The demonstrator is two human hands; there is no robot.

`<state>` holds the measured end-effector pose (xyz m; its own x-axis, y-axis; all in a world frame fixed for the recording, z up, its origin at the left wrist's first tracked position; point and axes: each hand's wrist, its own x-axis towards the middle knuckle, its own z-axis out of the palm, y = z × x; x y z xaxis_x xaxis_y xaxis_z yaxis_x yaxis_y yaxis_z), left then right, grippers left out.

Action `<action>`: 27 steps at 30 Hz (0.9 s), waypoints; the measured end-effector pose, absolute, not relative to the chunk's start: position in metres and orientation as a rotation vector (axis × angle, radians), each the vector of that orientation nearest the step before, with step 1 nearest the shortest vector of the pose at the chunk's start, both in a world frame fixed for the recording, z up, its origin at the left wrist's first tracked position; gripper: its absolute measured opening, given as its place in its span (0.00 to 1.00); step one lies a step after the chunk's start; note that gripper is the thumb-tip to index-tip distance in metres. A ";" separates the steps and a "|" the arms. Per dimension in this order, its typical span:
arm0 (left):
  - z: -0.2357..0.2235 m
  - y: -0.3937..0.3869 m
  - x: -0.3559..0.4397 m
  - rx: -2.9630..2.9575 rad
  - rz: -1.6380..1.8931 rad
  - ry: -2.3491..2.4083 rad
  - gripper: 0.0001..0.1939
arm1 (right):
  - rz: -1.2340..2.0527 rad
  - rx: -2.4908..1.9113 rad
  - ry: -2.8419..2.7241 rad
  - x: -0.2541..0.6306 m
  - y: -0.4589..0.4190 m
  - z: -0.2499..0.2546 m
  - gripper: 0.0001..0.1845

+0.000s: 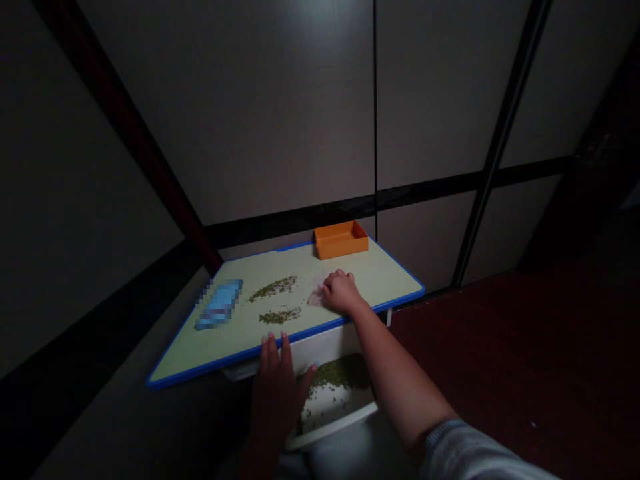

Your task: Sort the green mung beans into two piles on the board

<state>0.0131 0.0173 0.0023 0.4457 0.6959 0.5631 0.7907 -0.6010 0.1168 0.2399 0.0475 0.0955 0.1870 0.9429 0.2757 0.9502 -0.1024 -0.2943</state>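
My right hand [341, 292] is on the right half of the pale yellow tabletop [210, 350], its fingers curled onto a thin, see-through crumpled piece that looks like a clear plastic bag [316, 296]. Two loose patches of small green beans lie left of it, a farther patch [275, 287] and a nearer patch [279, 316]. At the table's front edge is my left hand [277, 377], fingers stretched out and thumb apart, with nothing in it. Below it, a white drawer [334, 421] pulled out under the tabletop holds more green beans [345, 373].
An orange open box [343, 247] stands at the back right of the tabletop. At the left lies a flat light-blue item [220, 303], blurred by pixels. Blue trim borders the table. Grey panels [300, 120] rise behind it, and dark red floor [480, 360] extends to the right.
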 end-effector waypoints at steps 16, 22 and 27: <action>0.005 0.015 0.015 -2.502 -0.808 -1.356 0.40 | -0.138 -2.259 -1.490 0.244 0.053 0.092 0.20; 0.005 0.014 0.014 -2.504 -0.794 -1.340 0.40 | -0.140 -2.234 -1.463 0.239 0.056 0.096 0.22; 0.005 0.015 0.015 -2.490 -0.806 -1.344 0.39 | -0.139 -2.222 -1.517 0.231 0.063 0.096 0.20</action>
